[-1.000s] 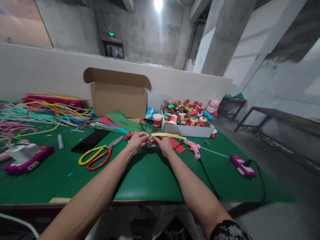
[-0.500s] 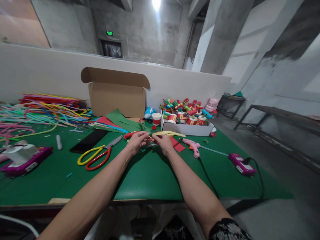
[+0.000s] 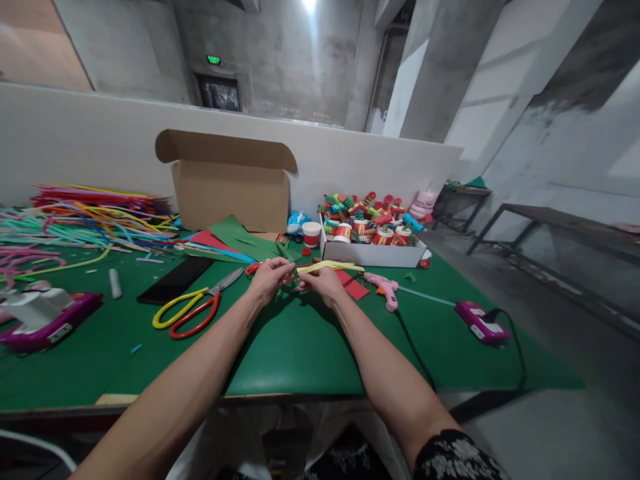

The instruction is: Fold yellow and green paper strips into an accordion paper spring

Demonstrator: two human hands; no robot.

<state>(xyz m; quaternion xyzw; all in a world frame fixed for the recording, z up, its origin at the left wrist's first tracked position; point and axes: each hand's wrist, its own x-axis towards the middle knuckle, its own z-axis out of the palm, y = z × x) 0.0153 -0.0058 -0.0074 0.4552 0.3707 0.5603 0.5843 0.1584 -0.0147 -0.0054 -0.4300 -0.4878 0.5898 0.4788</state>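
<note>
My left hand (image 3: 267, 279) and my right hand (image 3: 323, 283) meet over the green table cover (image 3: 300, 347), fingers pinched together. Between them they hold a yellow paper strip (image 3: 334, 265) that sticks out to the right past my right hand. A red paper piece (image 3: 353, 287) lies just right of my right hand. Large scissors (image 3: 193, 310) with yellow and red handles lie to the left of my left hand.
An open cardboard box (image 3: 230, 180) stands at the back. A white tray (image 3: 373, 252) holds several coloured craft pieces. A pink glue gun (image 3: 383, 289), a purple power block (image 3: 479, 322), a black phone (image 3: 175, 280), coloured pipe cleaners (image 3: 75, 220) and paper sheets (image 3: 235, 240) lie around.
Both hands stay together on the yellow strip. The strip's free end has curled slightly downward, and the view has tilted a little.
</note>
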